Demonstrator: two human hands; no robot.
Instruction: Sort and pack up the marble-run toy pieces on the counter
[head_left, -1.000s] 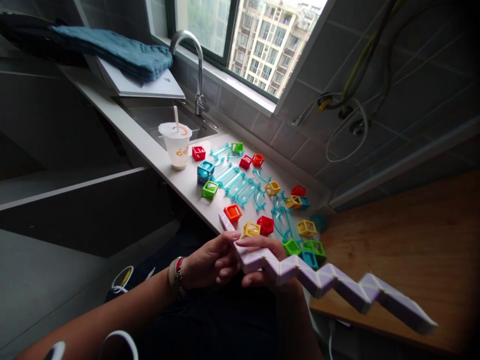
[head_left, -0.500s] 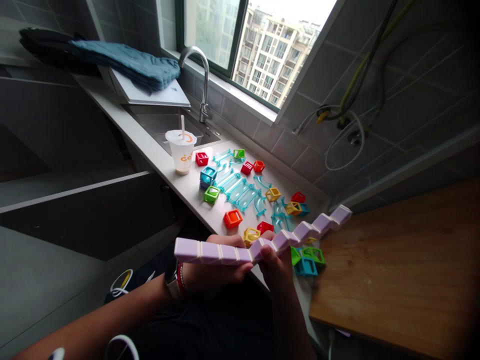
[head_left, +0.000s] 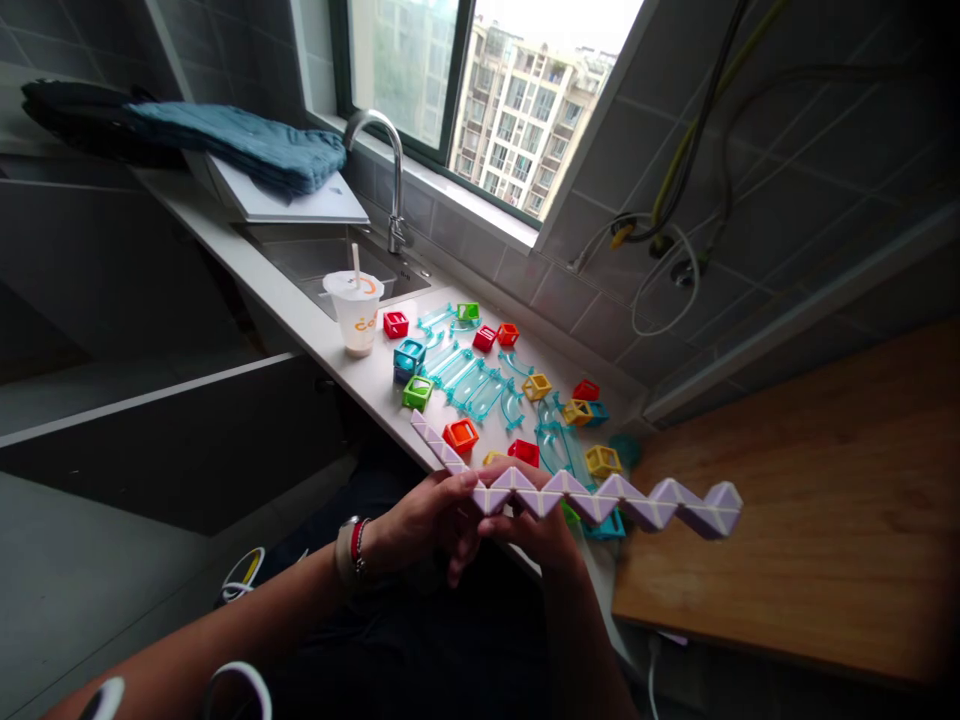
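Both hands hold a long lilac-and-white twisty snake puzzle [head_left: 600, 498] in front of me, above the counter's edge. My left hand [head_left: 424, 520] pinches its left part, fingers closed around the segments. My right hand [head_left: 540, 530] grips from beneath, just right of the left hand. A zigzag stretch of the puzzle runs right to a free end [head_left: 721, 508] over the wooden board; a short straight end [head_left: 431, 440] points up-left. A bracelet and watch sit on my left wrist [head_left: 351, 550].
On the white counter [head_left: 360, 375] lie several small coloured open cubes, such as an orange one [head_left: 460, 435], and clear teal track pieces [head_left: 480, 385]. A lidded cup with straw [head_left: 354, 312] stands near the sink [head_left: 322, 255] and tap. A wooden board [head_left: 810, 500] lies at right.
The puzzle was turned in my hands: its long right end swung up toward the wall, then came back down to a level zigzag. The left end now points up-left.
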